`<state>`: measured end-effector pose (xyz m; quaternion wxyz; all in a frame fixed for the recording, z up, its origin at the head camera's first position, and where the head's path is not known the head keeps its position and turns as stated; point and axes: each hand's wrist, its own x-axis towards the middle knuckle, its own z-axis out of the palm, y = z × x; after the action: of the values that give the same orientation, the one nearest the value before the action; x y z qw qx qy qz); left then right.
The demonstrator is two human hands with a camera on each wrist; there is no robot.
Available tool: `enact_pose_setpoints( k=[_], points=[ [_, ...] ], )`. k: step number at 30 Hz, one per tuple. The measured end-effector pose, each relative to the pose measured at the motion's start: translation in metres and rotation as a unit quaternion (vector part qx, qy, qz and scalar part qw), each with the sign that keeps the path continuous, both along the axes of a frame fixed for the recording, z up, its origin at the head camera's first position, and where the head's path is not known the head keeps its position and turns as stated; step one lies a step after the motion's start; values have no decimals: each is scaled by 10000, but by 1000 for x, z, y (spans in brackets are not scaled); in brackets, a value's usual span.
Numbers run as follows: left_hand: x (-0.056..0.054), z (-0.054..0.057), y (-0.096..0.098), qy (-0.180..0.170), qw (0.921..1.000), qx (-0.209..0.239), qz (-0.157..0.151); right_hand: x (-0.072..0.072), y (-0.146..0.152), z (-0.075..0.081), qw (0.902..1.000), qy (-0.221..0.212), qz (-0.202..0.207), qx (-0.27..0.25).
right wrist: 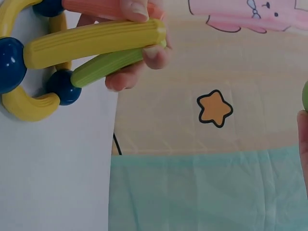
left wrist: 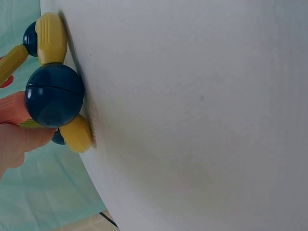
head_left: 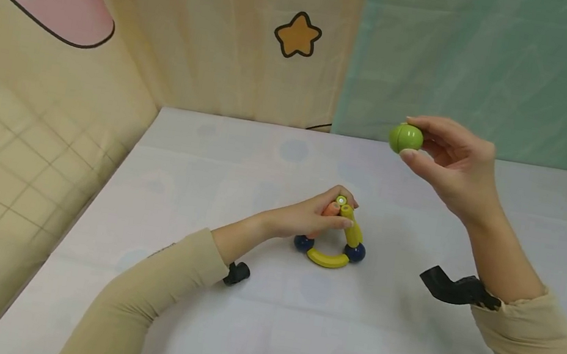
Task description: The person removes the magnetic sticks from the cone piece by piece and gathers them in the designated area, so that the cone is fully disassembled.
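Note:
My left hand (head_left: 305, 213) grips the upper ends of an orange rod (head_left: 332, 209), a yellow rod (head_left: 354, 233) and a green rod (right wrist: 108, 66), bunched together in a leaning tripod. Their lower ends meet dark blue balls (head_left: 355, 252), which curved yellow pieces (head_left: 328, 260) join into a ring on the table. In the left wrist view, one blue ball (left wrist: 54, 95) sits between two yellow pieces. Up to the right, my right hand (head_left: 458, 164) pinches a green ball (head_left: 405, 139) between thumb and fingers, above and apart from the rods.
A white table (head_left: 260, 322) lies under the toy frame. Behind it hangs a cloth backdrop (head_left: 216, 36) with a printed orange star (head_left: 298, 35). Black wrist mounts (head_left: 458, 287) stick out from the sleeves. A thin black cord (head_left: 319, 126) shows at the table's back edge.

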<state>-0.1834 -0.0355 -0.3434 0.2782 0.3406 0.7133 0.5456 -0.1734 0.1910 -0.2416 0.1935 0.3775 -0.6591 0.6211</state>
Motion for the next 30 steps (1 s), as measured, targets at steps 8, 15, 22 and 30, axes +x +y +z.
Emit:
enact_pose_setpoints(
  k=[8,15,22,30],
  points=[
    [-2,1,1,-11,10000,47,-55,-6,10,-7,9997,-86,-121,210],
    [-2,-1,1,-60,9999,81,-58,-13,24,-19,9956,-360,-573,654],
    [-1,-1,1,-86,9999,68,-7,-17,38,-27,9823,-740,-1271,1163],
    [0,-2,1,-127,9999,37,10,-23,49,-42,9621,-1383,-1808,1503]
  ],
)
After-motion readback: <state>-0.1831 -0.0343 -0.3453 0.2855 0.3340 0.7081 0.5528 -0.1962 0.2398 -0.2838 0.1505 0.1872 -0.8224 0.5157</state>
